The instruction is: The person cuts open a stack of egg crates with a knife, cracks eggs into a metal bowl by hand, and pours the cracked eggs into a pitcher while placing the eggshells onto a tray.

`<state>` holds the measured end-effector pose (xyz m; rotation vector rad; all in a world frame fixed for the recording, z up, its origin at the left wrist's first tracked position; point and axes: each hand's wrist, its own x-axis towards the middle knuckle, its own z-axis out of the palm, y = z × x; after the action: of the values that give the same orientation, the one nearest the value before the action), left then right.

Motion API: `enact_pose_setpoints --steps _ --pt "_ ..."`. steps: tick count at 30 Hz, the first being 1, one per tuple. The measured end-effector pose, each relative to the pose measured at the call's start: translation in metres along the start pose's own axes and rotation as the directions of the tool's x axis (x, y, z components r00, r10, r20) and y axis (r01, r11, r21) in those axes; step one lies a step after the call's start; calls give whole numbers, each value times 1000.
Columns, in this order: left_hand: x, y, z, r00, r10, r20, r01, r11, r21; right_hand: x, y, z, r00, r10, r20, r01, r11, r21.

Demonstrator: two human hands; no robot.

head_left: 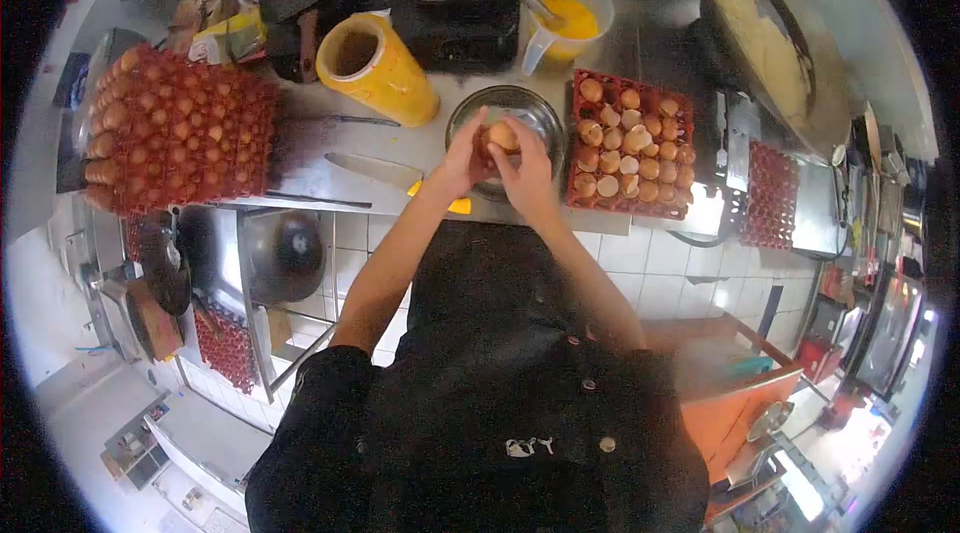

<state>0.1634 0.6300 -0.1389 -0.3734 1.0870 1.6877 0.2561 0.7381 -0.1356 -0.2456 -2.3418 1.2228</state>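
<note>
Egg [503,138], light brown and rounded, is resting between both hands as I am watching from my remote station: the left hand [464,155] and right hand [530,175] are closing around it together, holding it over the metal bowl [546,115] on the bench [320,148]. I am not managing to tell whether its shell is cracked. Beside the bowl, a red egg tray [625,205] is carrying brown eggs [591,91] and broken shells [637,139]. A yellow-handled knife [375,169] is lying to the left. White lettering [530,447] is marking the black jacket [450,383], its characters looking too blurred for me to read.
</note>
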Motion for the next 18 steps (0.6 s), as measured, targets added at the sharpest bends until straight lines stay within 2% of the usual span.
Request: enact_pose_setpoints --steps 2,3,4,5,6,8,9,11,14,16,18 --pt "18 -8 -35 996 -47 75 42 997 66 4 0 -10 981 192 -6 -187 962 196" --pt "22 -11 -38 1000 5 31 -8 994 106 4 0 -11 958 287 8 -277 914 298" --pt "23 -16 -42 998 56 -17 -53 988 148 0 6 -12 900 428 87 -410 760 505" --pt "23 -17 -44 992 113 -59 -100 976 192 -3 21 -16 825 532 192 -507 545 668" --pt "17 -14 -38 990 131 -49 -122 980 154 -3 31 -21 741 592 317 -561 287 777" --pt "1 -8 -27 984 174 -41 -170 982 80 -8 42 -27 609 636 473 -653 64 755" --pt "-3 -6 -22 975 219 -22 -213 963 166 -10 50 -30 538 640 548 -685 -47 727" --pt "-8 -6 -13 956 294 26 -285 900 330 -16 56 -28 556 610 564 -752 80 655" --pt "-12 5 -13 955 191 225 -295 664 687 -19 54 -30 579 604 547 -794 263 549" --pt "-6 1 -17 953 207 220 -301 623 722 -16 51 -31 587 591 554 -806 361 469" --pt "-6 2 -19 952 220 212 -305 626 718 -12 33 -37 661 532 529 -750 440 494"
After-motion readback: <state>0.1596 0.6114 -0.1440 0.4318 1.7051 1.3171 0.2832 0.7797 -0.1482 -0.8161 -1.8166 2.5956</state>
